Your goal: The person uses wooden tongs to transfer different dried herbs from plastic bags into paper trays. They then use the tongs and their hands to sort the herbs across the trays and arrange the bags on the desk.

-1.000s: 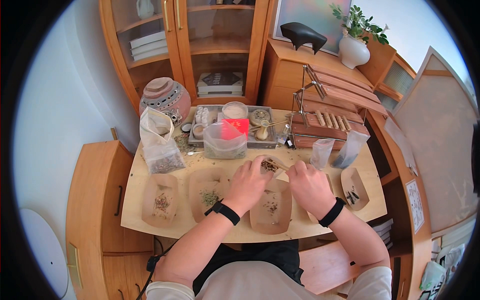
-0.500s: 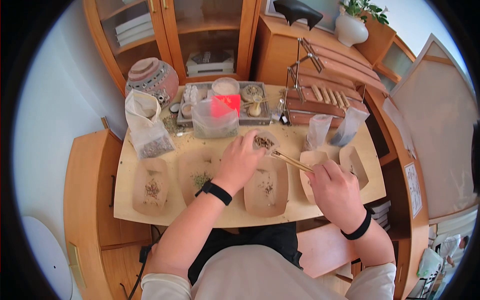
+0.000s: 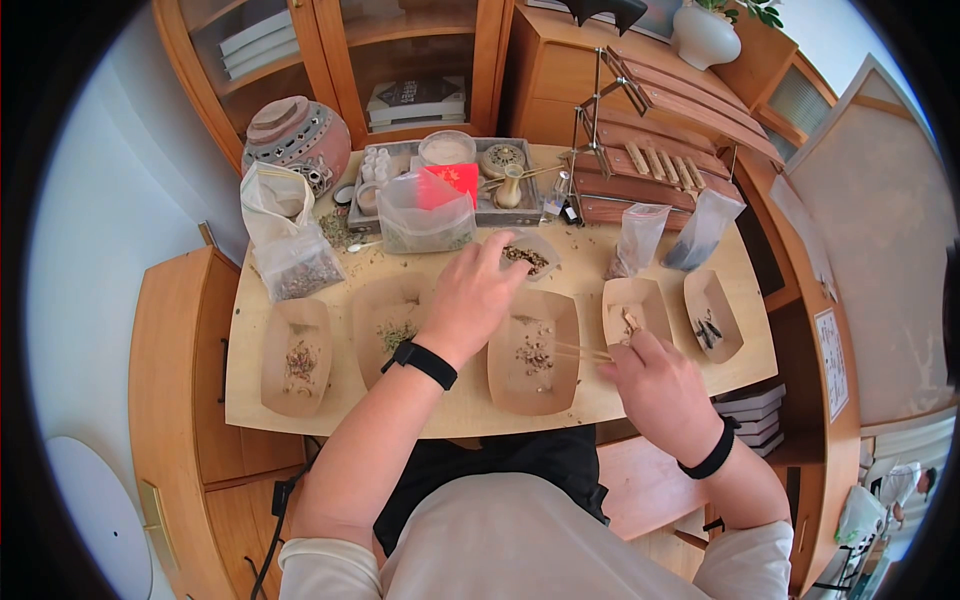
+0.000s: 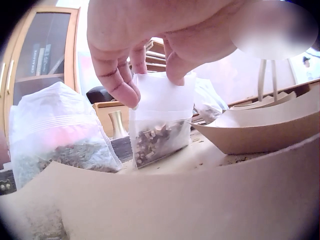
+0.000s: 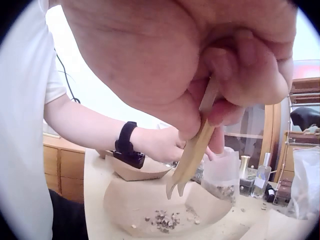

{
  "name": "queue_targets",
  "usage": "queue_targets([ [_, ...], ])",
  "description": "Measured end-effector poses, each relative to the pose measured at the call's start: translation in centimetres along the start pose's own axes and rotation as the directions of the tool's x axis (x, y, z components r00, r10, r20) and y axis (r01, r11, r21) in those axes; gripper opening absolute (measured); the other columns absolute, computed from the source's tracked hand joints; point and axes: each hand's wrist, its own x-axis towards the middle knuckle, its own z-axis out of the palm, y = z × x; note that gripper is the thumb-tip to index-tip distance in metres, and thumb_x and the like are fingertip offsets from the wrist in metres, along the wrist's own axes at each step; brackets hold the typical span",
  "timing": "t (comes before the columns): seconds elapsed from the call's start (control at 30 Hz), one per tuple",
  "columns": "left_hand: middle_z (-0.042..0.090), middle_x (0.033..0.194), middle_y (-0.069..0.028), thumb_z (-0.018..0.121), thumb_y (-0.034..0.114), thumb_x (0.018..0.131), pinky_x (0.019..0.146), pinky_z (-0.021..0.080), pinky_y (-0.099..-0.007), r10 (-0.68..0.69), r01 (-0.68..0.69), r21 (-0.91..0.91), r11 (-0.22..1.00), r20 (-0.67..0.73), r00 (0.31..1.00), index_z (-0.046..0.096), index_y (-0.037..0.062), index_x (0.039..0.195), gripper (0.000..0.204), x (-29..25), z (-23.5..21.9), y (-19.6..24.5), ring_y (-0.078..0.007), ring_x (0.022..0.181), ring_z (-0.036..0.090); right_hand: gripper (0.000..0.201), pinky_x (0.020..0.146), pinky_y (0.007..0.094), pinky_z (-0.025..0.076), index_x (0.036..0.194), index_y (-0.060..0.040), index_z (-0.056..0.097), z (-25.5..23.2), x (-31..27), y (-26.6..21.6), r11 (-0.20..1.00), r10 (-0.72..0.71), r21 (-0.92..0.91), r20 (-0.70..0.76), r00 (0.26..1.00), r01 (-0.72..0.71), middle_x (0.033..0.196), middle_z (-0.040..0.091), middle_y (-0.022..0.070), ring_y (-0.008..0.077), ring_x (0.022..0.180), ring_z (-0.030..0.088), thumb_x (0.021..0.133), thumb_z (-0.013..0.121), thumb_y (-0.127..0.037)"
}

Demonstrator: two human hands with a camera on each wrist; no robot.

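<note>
My left hand (image 3: 470, 300) holds a translucent plastic bag (image 4: 162, 142) by its upper edge, thumb on one side and fingers on the other. The bag stands upright behind the middle paper tray (image 3: 535, 402), its mouth spread and dried brown pieces (image 3: 524, 262) inside. In my right hand (image 3: 660, 385) is a pair of wooden tweezers (image 5: 194, 152), pinched between thumb and fingers. Their forked tips point down over the middle tray, slightly apart with nothing between them. Small dried bits (image 5: 166, 221) lie scattered in that tray.
Other paper trays flank the middle one: a left tray (image 3: 297, 395), a green-herb tray (image 3: 375, 300), and two on the right. Behind stand a herb bag (image 3: 428, 228), a grey tray (image 3: 520, 215) of small vessels, a wooden rack (image 3: 640, 205) and two upright bags.
The tweezers have come out of the bag's mouth and moved toward me, down over the middle tray. The left hand keeps its hold on the bag. The head view has tilted down.
</note>
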Motion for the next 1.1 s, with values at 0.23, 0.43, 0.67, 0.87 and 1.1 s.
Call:
queue_targets([
  [0.23, 0.06, 0.13, -0.0082, 0.063, 0.001, 0.086, 0.094, 0.055, -0.043, -0.005, 0.004, -0.039, 0.999, -0.036, 0.999, 0.071, 0.0096, 0.11, 0.026, -0.1, 0.1, -0.7, -0.0311, 0.112, 0.063, 0.014, 0.065, 0.0391, 0.055, 0.094, -0.0051, 0.064, -3.7, 3.3, 0.0, 0.99, 0.129, -0.022, -0.21, 0.969, -0.136, 0.085, 0.054, 0.0083, 0.0274, 0.078, 0.064, 0.09, 0.073, -0.015],
  [0.43, 0.06, 0.131, -0.0094, 0.063, 0.002, 0.086, 0.093, 0.055, -0.0422, -0.001, 0.001, -0.028, 1.0, -0.012, 1.0, 0.071, 0.0088, 0.108, 0.025, -0.2, 0.0, -0.5, -0.0312, 0.112, 0.063, 0.011, 0.065, 0.0357, 0.057, 0.089, -0.0066, 0.064, 0.3, 6.9, 0.8, 0.991, 0.012, -0.129, -0.215, 0.976, -0.041, 0.089, 0.057, 0.0085, 0.0258, 0.08, 0.066, 0.092, 0.068, -0.016],
  [0.67, 0.057, 0.129, -0.0118, 0.065, 0.004, 0.084, 0.093, 0.055, -0.0411, 0.015, -0.015, -0.011, 1.0, -0.042, 0.999, 0.072, 0.0063, 0.104, 0.021, -0.3, -0.1, -0.4, -0.0301, 0.108, 0.062, 0.005, 0.06, 0.0323, 0.058, 0.078, -0.0048, 0.065, 2.0, 9.4, 0.7, 0.96, -0.056, -0.281, -0.135, 0.989, 0.016, 0.087, 0.058, 0.0093, 0.0227, 0.079, 0.067, 0.076, 0.068, -0.008],
  [0.87, 0.059, 0.133, -0.0114, 0.063, 0.004, 0.086, 0.095, 0.055, -0.0424, -0.047, 0.048, -0.058, 0.997, 0.02, 0.999, 0.073, 0.0093, 0.105, 0.022, 0.0, -0.5, 0.2, -0.031, 0.117, 0.062, 0.003, 0.054, 0.0296, 0.056, 0.076, -0.0059, 0.067, 3.5, 10.6, -0.2, 0.886, -0.071, -0.463, -0.13, 0.989, 0.002, 0.082, 0.056, 0.0067, 0.0191, 0.074, 0.064, 0.076, 0.068, -0.009],
  [1.1, 0.057, 0.135, -0.0143, 0.063, 0.006, 0.089, 0.098, 0.054, -0.0431, -0.075, 0.082, -0.116, 0.99, 0.062, 0.995, 0.072, 0.0086, 0.105, 0.019, 0.1, -0.4, 0.2, -0.0318, 0.12, 0.06, 0.005, 0.051, 0.028, 0.054, 0.074, -0.0058, 0.068, 4.8, 11.3, 0.1, 0.87, -0.108, -0.49, -0.065, 0.992, 0.063, 0.08, 0.056, 0.0065, 0.0185, 0.07, 0.064, 0.076, 0.069, -0.01],
])
